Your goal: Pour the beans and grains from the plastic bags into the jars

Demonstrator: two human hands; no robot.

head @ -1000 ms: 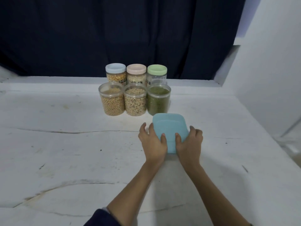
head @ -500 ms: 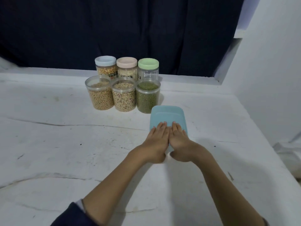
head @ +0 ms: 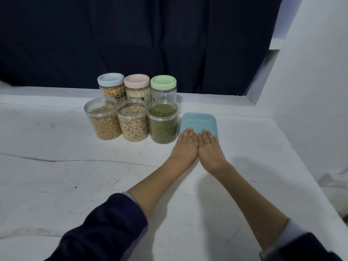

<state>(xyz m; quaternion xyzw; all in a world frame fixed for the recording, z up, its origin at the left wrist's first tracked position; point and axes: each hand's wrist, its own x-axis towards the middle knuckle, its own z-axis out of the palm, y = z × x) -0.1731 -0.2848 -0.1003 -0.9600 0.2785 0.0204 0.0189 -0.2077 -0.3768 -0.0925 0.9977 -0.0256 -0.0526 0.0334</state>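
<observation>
On the white table [head: 56,176], just right of the front row of jars, a light blue tray [head: 199,120] lies flat, and both hands rest palm-down on its near edge. The left hand [head: 186,143] and the right hand [head: 209,146] lie side by side, touching along their inner edges, fingers straight and pressed together, gripping nothing.

The jars stand in two rows of three. In front, all lidless, are a jar of pale round beans [head: 102,119], a jar of mixed tan grains [head: 132,122] and a jar of green beans [head: 162,123], each filled close to the rim. Behind them stand three lidded jars: a blue-lidded one [head: 111,87] and a pink-lidded one [head: 137,88], both holding grain, and a green-lidded jar [head: 163,89] that looks empty. No plastic bags show anywhere, so pouring appears done for the front row.

The tray sits very near the jar of green beans, and I cannot tell whether they touch. The risk I see: if the flat hands slide the tray leftward, its edge could knock that open, brim-full jar and spill beans across the table, perhaps nudging its neighbours too
</observation>
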